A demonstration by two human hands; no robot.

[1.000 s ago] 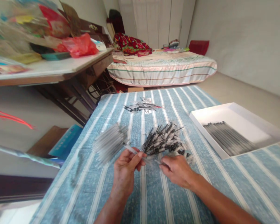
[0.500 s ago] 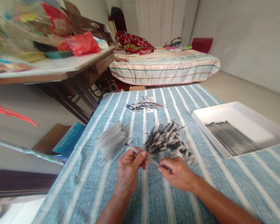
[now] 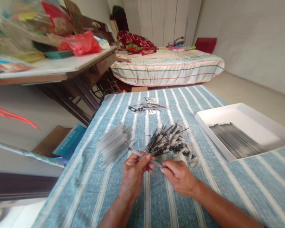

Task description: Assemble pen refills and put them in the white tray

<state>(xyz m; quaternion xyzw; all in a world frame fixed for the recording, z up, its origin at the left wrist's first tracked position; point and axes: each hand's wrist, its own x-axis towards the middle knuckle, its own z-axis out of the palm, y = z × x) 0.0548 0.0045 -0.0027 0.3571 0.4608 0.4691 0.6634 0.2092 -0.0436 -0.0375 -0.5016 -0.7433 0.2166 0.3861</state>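
Head view: left hand (image 3: 134,167), right hand (image 3: 180,175) angled inward, grips clenched around 1 tube (image 3: 138,153).

A slim, translucent grey plastic tube (image 3: 137,153), dark at its upper-left end, is slanting down rightward above a blue-and-white striped tabletop (image 3: 85,190), the left fingers (image 3: 142,161) gripping its middle, the right fingers (image 3: 169,166) clasping its lower end. Pale grey plastic tubes (image 3: 113,144) are lying side by side to its left; short black and whitish plastic pieces (image 3: 168,142) are lying heaped just beyond. Dark-ended grey tubes (image 3: 234,139) are filling part of a shallow white box (image 3: 254,125).
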